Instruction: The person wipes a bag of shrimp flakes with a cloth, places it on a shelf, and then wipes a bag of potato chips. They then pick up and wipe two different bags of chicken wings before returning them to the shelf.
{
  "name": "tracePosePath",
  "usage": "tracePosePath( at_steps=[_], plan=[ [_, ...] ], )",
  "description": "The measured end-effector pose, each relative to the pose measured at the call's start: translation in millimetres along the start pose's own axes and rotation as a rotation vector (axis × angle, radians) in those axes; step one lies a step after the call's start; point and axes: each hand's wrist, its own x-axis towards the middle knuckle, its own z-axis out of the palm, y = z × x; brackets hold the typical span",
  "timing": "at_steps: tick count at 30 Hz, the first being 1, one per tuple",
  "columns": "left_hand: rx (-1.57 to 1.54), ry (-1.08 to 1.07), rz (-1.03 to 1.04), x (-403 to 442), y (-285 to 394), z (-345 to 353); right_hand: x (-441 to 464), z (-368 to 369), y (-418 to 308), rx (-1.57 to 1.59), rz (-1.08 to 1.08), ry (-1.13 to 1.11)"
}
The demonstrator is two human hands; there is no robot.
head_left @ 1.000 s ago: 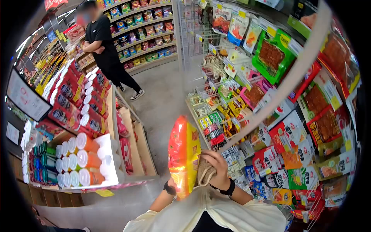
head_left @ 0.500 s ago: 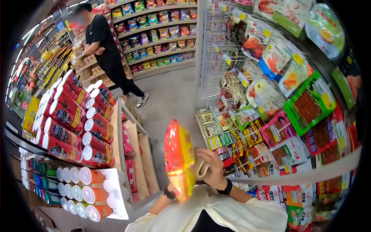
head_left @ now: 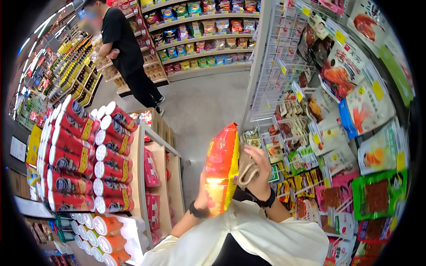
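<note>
A red and yellow snack bag [head_left: 222, 170] stands upright in front of my body. My left hand [head_left: 202, 195] grips it from the left side, its fingers mostly hidden behind the bag. On the bag's right, my right hand [head_left: 259, 173] is wrapped round a rolled beige cloth-like item [head_left: 247, 170], whose looped end points toward me. That item lies close against the bag's right side. Both wrists wear black bands.
Red canisters [head_left: 71, 162] are stacked on the left above orange-bodied cups [head_left: 108, 241]. Pink packs [head_left: 152, 166] fill a low wooden shelf. Hanging packets [head_left: 377, 195] line the right rack. A person in black [head_left: 126, 53] stands ahead, near curved snack shelves [head_left: 208, 40].
The view has moved forward along the aisle, and the person and curved shelves look nearer. The bag and beige item remain in my hands. My right fingers have shifted on the beige item.
</note>
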Motion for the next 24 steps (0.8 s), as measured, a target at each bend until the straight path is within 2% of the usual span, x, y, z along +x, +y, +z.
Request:
tracePosePath(
  at_steps=[2, 4, 7, 9, 10, 11, 14, 15, 17, 19, 21, 24],
  plan=[
    [0.257, 0.043, 0.108, 28.0, 13.0, 8.3, 40.2, 4.1, 24.2, 0.009, -0.012, 0.025],
    [0.295, 0.044, 0.127, 61.5, 33.5, 34.2, 75.6, 8.5, 47.5, -0.071, -0.099, 0.140],
    [0.302, 0.063, 0.118, 105.6, 46.8, 44.7, 113.5, 14.7, 77.4, -0.077, -0.120, 0.180],
    [0.665, 0.083, 0.286, 130.3, 47.7, 38.1, 124.4, 17.6, 89.9, -0.091, -0.085, 0.115],
    [0.479, 0.093, 0.235, 145.4, 50.1, 24.0, 127.6, 20.8, 95.0, -0.108, -0.072, 0.044],
    [0.471, 0.094, 0.234, 158.4, 52.4, 13.9, 130.6, 24.2, 99.3, -0.125, -0.059, -0.030],
    [0.517, 0.271, 0.362, 190.8, 61.9, -9.1, 130.8, 35.3, 109.3, -0.146, -0.071, -0.209],
    [0.502, 0.239, 0.380, 203.4, 64.9, -23.2, 129.9, 38.2, 113.0, -0.178, -0.068, -0.268],
    [0.575, 0.329, 0.408, 218.7, 82.6, -6.7, 126.9, 45.6, 127.8, -0.185, -0.009, -0.301],
    [0.527, 0.231, 0.416, 242.2, 96.0, -18.0, 131.0, 49.5, 138.5, -0.170, 0.081, -0.333],
    [0.786, 0.229, 0.382, 262.4, 108.7, -18.9, 138.7, 56.4, 155.1, -0.194, 0.134, -0.352],
    [0.705, 0.169, 0.195, 291.7, 136.4, -14.5, 165.1, 68.0, 175.4, -0.193, 0.188, -0.297]
  ],
)
